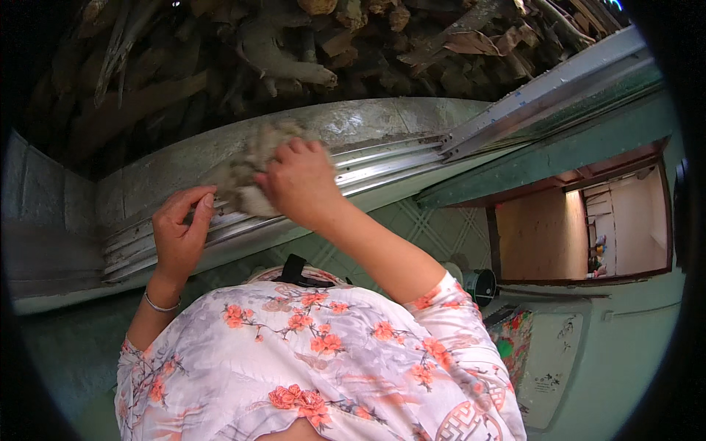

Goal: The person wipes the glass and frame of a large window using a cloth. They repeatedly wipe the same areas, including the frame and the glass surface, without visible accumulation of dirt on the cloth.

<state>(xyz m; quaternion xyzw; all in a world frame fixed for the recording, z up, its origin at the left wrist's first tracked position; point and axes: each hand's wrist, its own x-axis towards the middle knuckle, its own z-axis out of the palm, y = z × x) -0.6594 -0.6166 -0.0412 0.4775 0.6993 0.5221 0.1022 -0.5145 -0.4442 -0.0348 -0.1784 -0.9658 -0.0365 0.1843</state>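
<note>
A crumpled, dirty grey-beige cloth (255, 199), blurred by motion, lies over the metal window track (394, 164) and the tiled sill (364, 122) behind it. My right hand (303, 182) grips the cloth from above, its fingers curled into the folds. Just left of the cloth, my left hand (179, 226) hovers over the track with thumb and forefinger close together. Their tips meet the cloth's blurred edge, and I cannot tell whether they pinch it. Dark bits of dirt show in the grooves between the hands.
Beyond the sill is a pile of firewood (287, 60). An aluminium sash frame (551, 93) rises at the right end of the track. A tiled wall (44, 187) bounds the left side. To the right are a doorway (543, 237) and a white appliance top (557, 364).
</note>
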